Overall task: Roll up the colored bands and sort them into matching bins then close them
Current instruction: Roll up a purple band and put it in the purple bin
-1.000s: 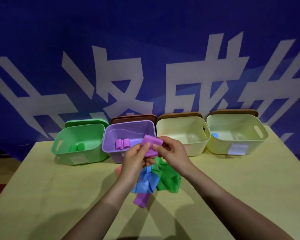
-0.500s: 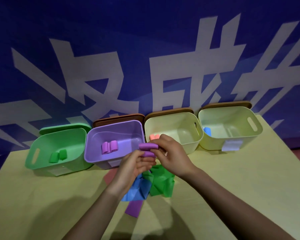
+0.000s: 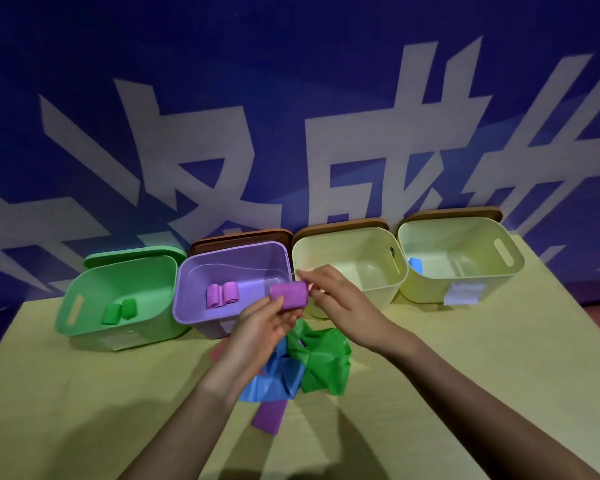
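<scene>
At frame center I see my left hand (image 3: 257,327) and right hand (image 3: 340,299) both pinching a purple roll (image 3: 289,295) beside the purple bin (image 3: 201,315).

Pink band (image 3: 218,351) mostly hidden under left hand (image 3: 260,327).

I am gripping a rolled purple band (image 3: 289,295) in my left hand (image 3: 257,336), my right hand (image 3: 340,308) pinching its right end. The purple bin (image 3: 201,315) is sitting just beyond, loose green band (image 3: 321,358) and blue band (image 3: 274,379) lying beneath my wrists.
</scene>
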Demonstrator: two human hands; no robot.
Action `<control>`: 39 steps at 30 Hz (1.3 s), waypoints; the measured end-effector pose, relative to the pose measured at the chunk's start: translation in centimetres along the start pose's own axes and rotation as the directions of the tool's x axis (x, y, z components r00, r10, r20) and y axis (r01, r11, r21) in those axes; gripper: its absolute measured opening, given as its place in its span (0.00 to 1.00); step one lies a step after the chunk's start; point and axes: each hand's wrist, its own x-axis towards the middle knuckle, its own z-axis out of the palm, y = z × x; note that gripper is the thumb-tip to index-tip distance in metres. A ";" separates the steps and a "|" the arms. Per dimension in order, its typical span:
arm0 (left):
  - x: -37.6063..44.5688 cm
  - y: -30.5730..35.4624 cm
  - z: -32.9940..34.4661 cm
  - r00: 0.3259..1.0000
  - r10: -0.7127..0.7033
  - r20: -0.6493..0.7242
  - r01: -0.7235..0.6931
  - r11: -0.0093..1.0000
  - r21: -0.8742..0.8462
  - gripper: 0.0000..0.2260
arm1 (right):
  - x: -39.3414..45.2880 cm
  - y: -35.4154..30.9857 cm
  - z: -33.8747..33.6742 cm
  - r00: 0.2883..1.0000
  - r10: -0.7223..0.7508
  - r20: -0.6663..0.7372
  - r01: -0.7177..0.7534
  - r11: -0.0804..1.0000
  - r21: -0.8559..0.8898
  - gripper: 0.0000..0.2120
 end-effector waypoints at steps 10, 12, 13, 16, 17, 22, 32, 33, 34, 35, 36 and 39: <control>-3.1 -1.9 -0.9 0.927 0.372 0.047 -0.369 0.882 0.294 0.05 | -2.4 -3.8 4.1 0.953 0.238 -0.188 -0.144 0.900 0.411 0.09; -3.4 -2.1 -1.1 0.903 0.426 0.051 -0.417 0.844 0.338 0.04 | -2.9 -4.3 4.7 0.949 0.157 -0.274 -0.063 0.944 0.322 0.08; -3.7 -2.2 -1.2 0.898 0.438 0.043 -0.424 0.833 0.355 0.04 | -3.2 -4.4 5.0 0.946 0.108 -0.307 -0.026 0.965 0.260 0.06; -4.5 -2.4 -1.3 0.908 0.419 -0.021 -0.380 0.842 0.383 0.04 | -3.8 -4.5 5.4 0.934 -0.019 -0.356 0.074 0.987 0.143 0.04; -4.7 -2.4 -1.4 0.917 0.397 -0.037 -0.357 0.859 0.366 0.05 | -4.0 -4.6 5.5 0.933 -0.039 -0.358 0.095 0.986 0.140 0.05; -5.9 -1.9 -2.2 0.954 0.298 0.017 -0.295 0.933 0.206 0.04 | -4.1 -4.7 5.8 0.944 -0.057 -0.324 0.126 0.972 0.198 0.06; -6.1 -0.8 -4.2 0.989 0.129 0.067 -0.145 0.869 0.473 0.08 | -3.6 -3.2 5.9 0.988 0.111 -0.107 -0.081 0.964 0.252 0.16; -6.0 -0.8 -4.5 0.990 0.128 0.061 -0.140 0.834 0.533 0.08 | -3.4 -3.2 5.7 0.990 0.122 -0.068 -0.105 0.970 0.217 0.18; -6.0 -0.8 -4.7 0.988 0.139 0.061 -0.149 0.811 0.566 0.08 | -3.0 -3.1 5.6 0.991 0.131 -0.021 -0.125 0.977 0.171 0.20; -5.9 -0.8 -5.0 0.985 0.163 0.059 -0.167 0.806 0.568 0.07 | -2.5 -2.9 5.5 0.992 0.126 0.028 -0.128 0.986 0.104 0.21; -5.8 -0.8 -5.2 0.980 0.193 0.045 -0.186 0.816 0.547 0.07 | -2.0 -2.8 5.5 0.992 0.105 0.073 -0.107 0.994 0.023 0.22; -4.8 -0.2 -6.3 0.967 0.253 -0.039 -0.207 0.862 0.463 0.08 | -0.4 -2.9 6.3 0.988 0.103 0.118 -0.105 0.994 0.010 0.23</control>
